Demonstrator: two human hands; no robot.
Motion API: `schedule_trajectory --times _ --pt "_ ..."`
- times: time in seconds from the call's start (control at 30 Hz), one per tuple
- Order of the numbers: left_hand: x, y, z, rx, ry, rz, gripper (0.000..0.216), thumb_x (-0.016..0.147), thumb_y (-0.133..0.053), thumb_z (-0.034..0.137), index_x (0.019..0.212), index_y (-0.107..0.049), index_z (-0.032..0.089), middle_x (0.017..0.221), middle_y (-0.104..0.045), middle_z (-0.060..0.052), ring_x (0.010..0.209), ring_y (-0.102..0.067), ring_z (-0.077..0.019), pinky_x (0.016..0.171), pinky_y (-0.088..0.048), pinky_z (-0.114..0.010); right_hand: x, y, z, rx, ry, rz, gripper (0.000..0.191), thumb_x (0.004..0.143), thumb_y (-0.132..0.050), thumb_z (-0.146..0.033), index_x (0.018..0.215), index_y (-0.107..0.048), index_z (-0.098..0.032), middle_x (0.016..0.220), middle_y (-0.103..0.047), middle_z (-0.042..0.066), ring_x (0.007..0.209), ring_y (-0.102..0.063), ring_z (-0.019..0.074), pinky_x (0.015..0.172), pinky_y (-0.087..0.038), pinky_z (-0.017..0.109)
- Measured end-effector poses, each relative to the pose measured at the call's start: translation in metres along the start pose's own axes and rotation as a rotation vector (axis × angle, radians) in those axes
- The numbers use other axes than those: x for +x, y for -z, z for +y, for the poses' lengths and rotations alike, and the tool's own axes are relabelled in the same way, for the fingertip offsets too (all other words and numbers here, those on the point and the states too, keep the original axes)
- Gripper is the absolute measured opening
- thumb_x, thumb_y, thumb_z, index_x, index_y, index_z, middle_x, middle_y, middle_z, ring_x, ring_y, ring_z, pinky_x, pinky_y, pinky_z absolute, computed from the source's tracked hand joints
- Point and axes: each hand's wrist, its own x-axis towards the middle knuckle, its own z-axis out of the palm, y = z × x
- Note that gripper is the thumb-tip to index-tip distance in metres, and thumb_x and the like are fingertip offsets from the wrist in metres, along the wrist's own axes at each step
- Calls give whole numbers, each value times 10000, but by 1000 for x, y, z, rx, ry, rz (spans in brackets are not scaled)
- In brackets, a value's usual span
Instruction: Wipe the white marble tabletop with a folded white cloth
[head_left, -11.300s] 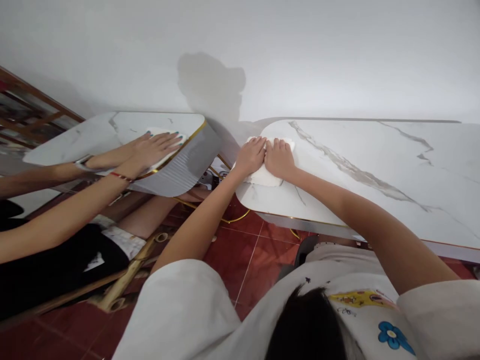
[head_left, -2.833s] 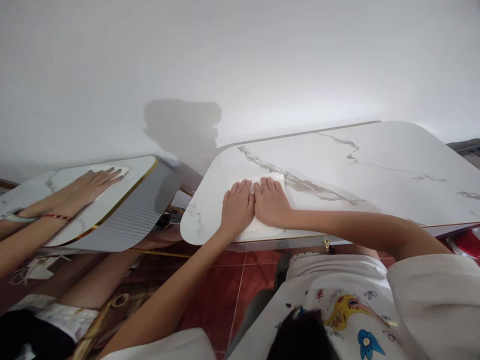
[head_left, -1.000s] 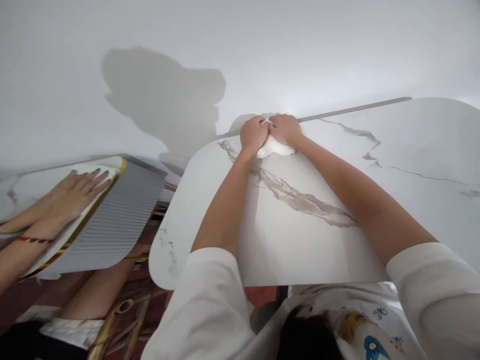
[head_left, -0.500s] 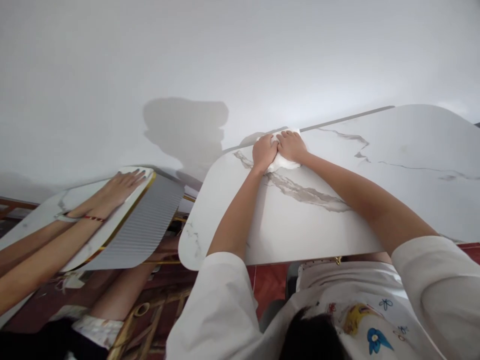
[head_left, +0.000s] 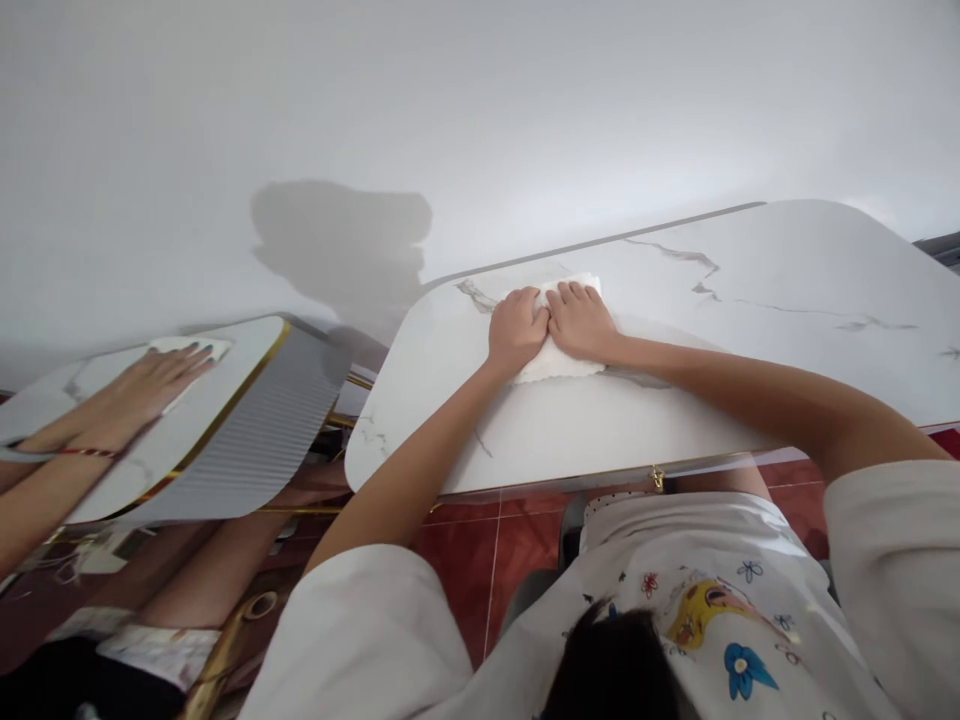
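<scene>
A white cloth [head_left: 561, 360] lies spread on a white marble-patterned tabletop [head_left: 780, 300]. Side by side on the cloth, my left hand [head_left: 517, 328] and my right hand [head_left: 579, 318] press it down, fingers bent over it and thumbs nearly touching. Part of the cloth shows below and beyond my hands; the rest is covered by them. Grey-brown veins run across the tabletop around the cloth.
A pale wall [head_left: 525, 120] stands along the far edge of the tabletop. To the left, another person's hands [head_left: 161, 378] rest on a white cloth on a second marble-patterned table [head_left: 240, 365] with gold trim. A wooden frame [head_left: 225, 640] stands below it.
Both my hands have drawn the cloth from the far edge of the tabletop back toward me. The other person's hands have also moved back, to the left.
</scene>
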Motion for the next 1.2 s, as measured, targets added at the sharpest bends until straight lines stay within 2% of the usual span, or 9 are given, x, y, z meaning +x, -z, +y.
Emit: schedule_trajectory --times 0.17,0.27,0.4,0.5,0.6,0.73,0.83,0.97,1.2 --pt "-44 14 13 9 -13 7 399 880 -353 232 1207 -565 151 1236 -634 -130 1196 -548 -283 1062 -401 -428 -39 5 -19 -14 35 29 458 961 -319 -221 1324 -503 -10 1394 -513 243 1290 -431 367 1047 -312 489" --pt "-71 22 21 32 -2 -27 448 895 -327 249 1266 -540 119 1339 -585 -141 1286 -493 -286 1113 -361 -440 -64 10 -32 -7 58 52 495 962 -301 -224 1363 -480 6 1441 -476 255 1338 -401 375 1082 -285 520" --pt "-103 30 34 70 74 -99 502 918 -303 282 1353 -487 112 1463 -494 -132 1395 -391 -292 1169 -297 -473 -92 21 -42 20 77 7 509 949 -324 -229 1375 -479 4 1455 -465 247 1355 -397 373 1105 -283 515" --pt "-116 32 48 83 98 -134 512 922 -296 279 1377 -465 115 1492 -462 -129 1421 -355 -291 1179 -279 -486 -107 30 -41 23 96 -30 521 939 -337 -228 1388 -467 3 1468 -452 240 1363 -389 371 1114 -282 507" --pt "-118 30 61 64 87 -152 510 923 -295 263 1383 -451 109 1507 -441 -136 1432 -332 -293 1185 -257 -501 -117 35 -32 25 102 -28 519 927 -340 -208 1382 -476 2 1459 -464 238 1357 -393 369 1107 -289 502" --pt "-104 24 70 34 43 -140 477 920 -310 249 1358 -459 133 1477 -476 -132 1418 -346 -294 1176 -258 -509 -114 32 -16 24 110 36 500 921 -338 -200 1356 -499 -14 1425 -496 240 1325 -409 377 1075 -298 519" --pt "-81 17 65 15 7 -79 429 910 -332 238 1299 -493 157 1405 -541 -125 1353 -421 -286 1151 -294 -489 -94 28 -4 -2 94 23 478 923 -341 -198 1332 -510 -19 1389 -520 233 1288 -430 367 1058 -304 492" --pt "-32 2 47 -24 -33 -24 369 893 -378 234 1219 -542 184 1266 -625 -117 1240 -516 -274 1102 -357 -450 -48 21 17 -1 72 -31 431 929 -349 -199 1283 -531 -33 1326 -552 221 1235 -456 350 1022 -325 462" --pt "59 -26 13 -92 36 56 363 866 -411 235 1172 -606 211 1273 -638 -106 1231 -535 -276 1098 -356 -431 43 -4 57 20 61 -25 373 937 -334 -191 1186 -591 -88 1252 -603 193 1197 -500 332 993 -352 461"
